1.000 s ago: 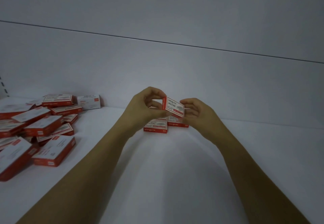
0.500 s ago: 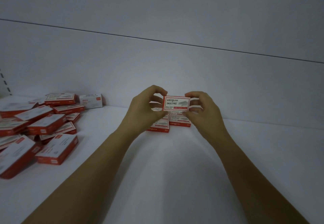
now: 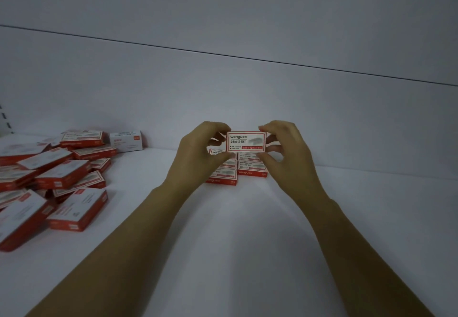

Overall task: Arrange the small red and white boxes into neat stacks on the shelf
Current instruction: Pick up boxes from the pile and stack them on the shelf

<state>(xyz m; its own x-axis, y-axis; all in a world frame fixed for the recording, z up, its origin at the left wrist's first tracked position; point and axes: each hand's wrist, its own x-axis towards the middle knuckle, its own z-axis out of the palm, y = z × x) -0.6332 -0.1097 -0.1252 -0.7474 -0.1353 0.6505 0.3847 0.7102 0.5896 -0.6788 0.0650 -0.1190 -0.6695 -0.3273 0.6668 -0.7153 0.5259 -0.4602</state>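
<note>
I hold one small red and white box [image 3: 246,141] upright, its printed face toward me, above the shelf [image 3: 235,242]. My left hand [image 3: 198,154] pinches its left end and my right hand [image 3: 288,155] pinches its right end. Just behind and below it, two low stacks of the same boxes stand side by side: a left stack [image 3: 221,176] and a right stack [image 3: 252,167], both partly hidden by my fingers and the held box.
A loose heap of several red and white boxes [image 3: 49,180] covers the shelf's left side, with one white box [image 3: 127,140] standing against the back wall [image 3: 247,108]. Bare shelf lies in front of and right of the stacks.
The held box turned from tilted edge-on to flat, face toward me, and both hands now pinch its ends. The box and hands rose slightly over the stacks.
</note>
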